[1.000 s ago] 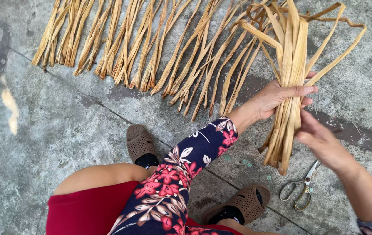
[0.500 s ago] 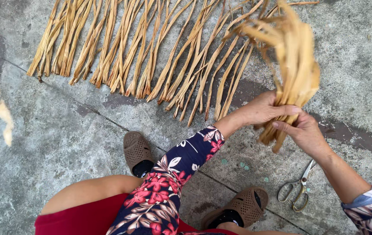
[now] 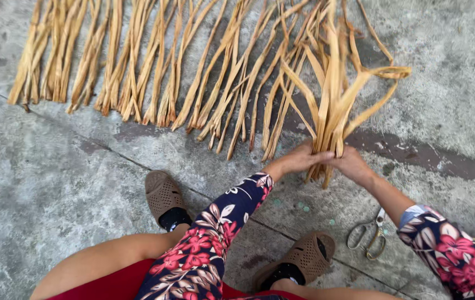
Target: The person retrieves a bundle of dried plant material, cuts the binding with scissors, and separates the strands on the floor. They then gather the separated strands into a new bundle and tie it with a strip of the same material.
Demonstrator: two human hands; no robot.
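Close together, left hand (image 3: 300, 161) and right hand (image 3: 353, 164) both clamped around the lower end of a bundle of dried yellow leaf strips (image 3: 333, 105), fingertips nearly meeting across it. Held roughly upright, slightly tilted, its cut ends poking out just below the hands and its upper strips fanning and looping outward above them. Forearms in dark floral sleeves (image 3: 215, 239) reaching forward to the bundle from below.

Beyond the bundle, a long row of similar dried strips (image 3: 137, 72) spread side by side on the concrete floor (image 3: 60, 183), stretching away from the bundle toward the left, the nearest strips just beside it and partly behind it. Below and to the right of the bundle, a pair of metal scissors (image 3: 366, 240) lying flat on the floor, near the right forearm but apart from it. Below the bundle, two brown perforated slippers over dark socks: one (image 3: 163, 194) down and to the left, the other (image 3: 304, 256) almost straight beneath. Bare knee and red fabric (image 3: 110, 280) lowest of all, farthest from the bundle.
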